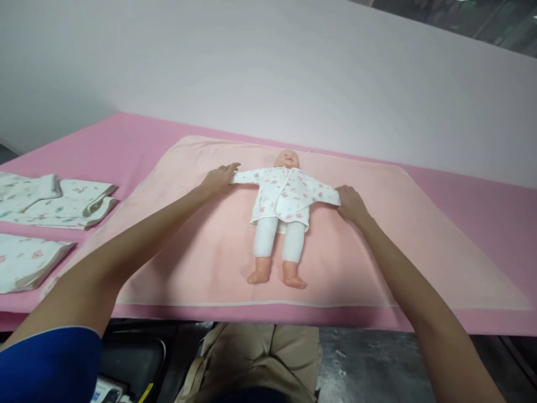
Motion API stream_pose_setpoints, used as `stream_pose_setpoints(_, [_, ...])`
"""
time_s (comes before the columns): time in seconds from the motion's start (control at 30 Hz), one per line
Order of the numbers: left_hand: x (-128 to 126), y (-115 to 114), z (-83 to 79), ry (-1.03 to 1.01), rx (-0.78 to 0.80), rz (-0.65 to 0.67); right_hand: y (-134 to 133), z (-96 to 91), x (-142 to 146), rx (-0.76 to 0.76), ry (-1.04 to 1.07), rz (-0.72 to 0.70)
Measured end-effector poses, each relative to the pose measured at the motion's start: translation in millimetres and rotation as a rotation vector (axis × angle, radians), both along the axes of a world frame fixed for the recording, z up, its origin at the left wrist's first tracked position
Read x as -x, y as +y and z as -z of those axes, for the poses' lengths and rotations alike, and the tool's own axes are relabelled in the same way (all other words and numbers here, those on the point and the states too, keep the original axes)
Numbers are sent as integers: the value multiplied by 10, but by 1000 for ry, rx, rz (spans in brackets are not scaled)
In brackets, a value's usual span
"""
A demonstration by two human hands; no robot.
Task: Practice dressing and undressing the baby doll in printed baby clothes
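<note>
A baby doll (288, 159) lies on its back on a peach blanket (201, 252), its head toward the wall and its bare feet toward me. It wears a white wrap-front shirt (285, 193) with small pink prints, over a white cloth body and legs. Both sleeves are stretched out sideways. My left hand (219, 178) is closed on the end of the sleeve at the left of the view. At the right, my right hand (351, 202) grips the other sleeve's cuff. The doll's hands are not visible.
Folded printed baby clothes (84, 204) lie on the pink table cover (138, 134) at the left, with another folded printed cloth (31, 260) nearer me. A pale wall (268, 73) rises behind the table. A black chair (134, 358) stands below the front edge.
</note>
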State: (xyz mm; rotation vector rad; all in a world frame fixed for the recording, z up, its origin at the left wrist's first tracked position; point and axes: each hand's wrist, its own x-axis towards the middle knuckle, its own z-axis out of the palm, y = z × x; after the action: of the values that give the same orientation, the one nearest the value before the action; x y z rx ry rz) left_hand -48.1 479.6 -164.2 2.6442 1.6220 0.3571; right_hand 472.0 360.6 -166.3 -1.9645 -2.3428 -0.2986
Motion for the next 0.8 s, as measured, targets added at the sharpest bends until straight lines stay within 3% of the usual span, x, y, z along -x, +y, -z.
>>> stream_pose_setpoints(0.17, [487, 78, 119, 115, 20, -58, -87, 135, -383, 55, 12, 138])
stream_pose_setpoints(0.33, [624, 73, 48, 128, 20, -178, -184, 113, -332, 84, -3, 299])
stream_pose_setpoints(0.4, [557, -98, -6, 47, -39, -220, -334, 78, -160, 55, -18, 331])
stream_pose_setpoints(0.47, [436, -403, -47, -61, -111, -164, -585, 52, 111, 14, 11, 246])
stream_pose_setpoints(0.57, [154, -995, -51, -157, -68, 111, -1052, 53, 660, 8, 208, -66])
stream_pose_setpoints(0.6, [38, -1178, -35, -165, -30, 190, -1186, 64, 855, 10, 301, -107])
stream_pose_setpoints(0.7, [-329, -1534, 42, -134, 6, 276, -1389, 109, 1354, -51, 494, -33])
stream_pose_setpoints(0.8, [-625, -1605, 82, -139, 11, 178, -1303, 115, 1590, -113, 519, 47])
